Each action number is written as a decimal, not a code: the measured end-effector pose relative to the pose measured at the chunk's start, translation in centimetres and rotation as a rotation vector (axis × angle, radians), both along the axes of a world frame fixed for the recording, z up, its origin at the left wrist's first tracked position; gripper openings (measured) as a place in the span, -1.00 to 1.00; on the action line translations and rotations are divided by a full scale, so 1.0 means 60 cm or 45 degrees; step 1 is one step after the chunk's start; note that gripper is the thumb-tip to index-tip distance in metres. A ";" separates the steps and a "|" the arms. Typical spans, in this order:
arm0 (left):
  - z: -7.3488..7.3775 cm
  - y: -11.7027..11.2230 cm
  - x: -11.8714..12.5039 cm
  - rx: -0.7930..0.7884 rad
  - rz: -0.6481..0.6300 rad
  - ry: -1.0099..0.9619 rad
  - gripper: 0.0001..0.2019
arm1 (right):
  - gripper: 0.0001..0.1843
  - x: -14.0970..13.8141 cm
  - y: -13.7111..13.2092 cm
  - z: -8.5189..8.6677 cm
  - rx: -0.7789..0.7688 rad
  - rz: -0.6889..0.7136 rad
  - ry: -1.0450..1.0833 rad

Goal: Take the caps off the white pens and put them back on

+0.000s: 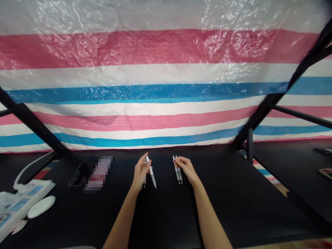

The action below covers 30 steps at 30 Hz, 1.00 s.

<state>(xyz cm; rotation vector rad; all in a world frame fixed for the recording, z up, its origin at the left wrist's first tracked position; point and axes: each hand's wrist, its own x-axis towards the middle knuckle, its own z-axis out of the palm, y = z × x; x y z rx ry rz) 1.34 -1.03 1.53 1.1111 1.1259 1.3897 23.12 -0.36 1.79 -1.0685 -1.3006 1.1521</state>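
Between the thumb and fingers of my left hand (141, 172) is a white pen (151, 173), its metal tip slanting down toward me. The tip of a second pen (144, 184) shows just below that hand; whether the hand touches it is hidden. To the right, a pair of white pens (178, 174) lies side by side on the black table (166, 211), tips toward me. My right hand (187, 168) is closed at their upper ends, thumb and fingertips pinched on or against the right-hand pen.
On the left lie a dark phone (82, 173), a blurred pinkish item (100, 174), a white power strip (28, 193) with a cable, and a white oval object (41, 206). Black metal posts (259, 114) flank the table. A striped plastic sheet (145, 121) hangs behind.
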 end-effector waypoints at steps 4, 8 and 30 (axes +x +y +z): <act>0.002 -0.001 0.003 -0.031 -0.023 -0.031 -0.40 | -0.65 0.001 0.000 0.002 -0.011 -0.004 0.006; 0.002 -0.002 0.008 -0.050 -0.058 -0.068 -0.43 | -0.64 0.001 -0.002 0.007 -0.018 -0.011 0.013; -0.002 -0.003 0.005 -0.096 -0.170 -0.173 -0.40 | -0.62 0.004 0.001 0.002 -0.019 -0.063 0.040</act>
